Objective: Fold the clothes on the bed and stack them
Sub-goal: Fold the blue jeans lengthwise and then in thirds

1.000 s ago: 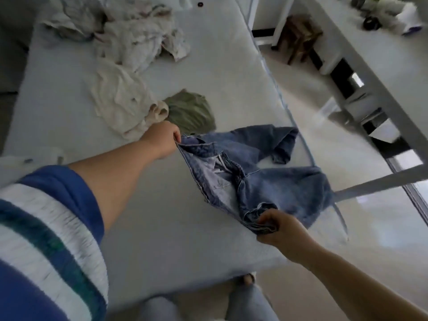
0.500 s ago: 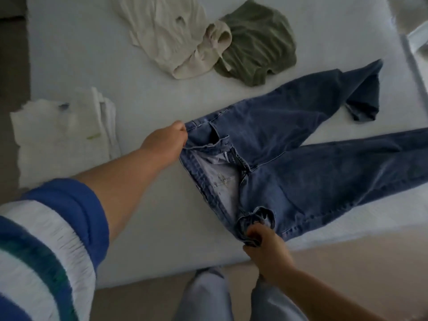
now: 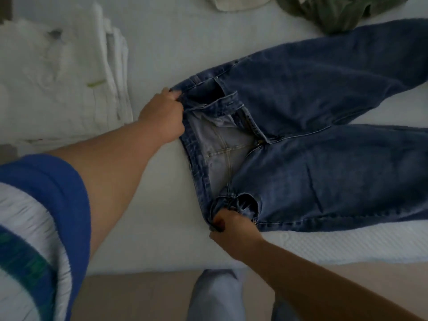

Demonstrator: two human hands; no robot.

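A pair of blue jeans (image 3: 324, 126) lies flat on the white bed (image 3: 157, 216), waistband toward me and both legs running off to the right. My left hand (image 3: 162, 117) grips the far corner of the waistband. My right hand (image 3: 231, 230) pinches the near corner of the waistband by the bed's front edge. The fly is open and the pale inside of the jeans shows between my hands.
A stack of folded white clothes (image 3: 58, 84) sits on the bed at the left. A green garment (image 3: 335, 10) and a cream garment (image 3: 234, 2) lie crumpled at the top edge. The bed's front edge and the floor (image 3: 139, 297) are just below my hands.
The jeans went from bunched and lifted to spread flat on the bed with the legs stretched right. Both hands kept hold of the waistband corners, and my view tilted down.
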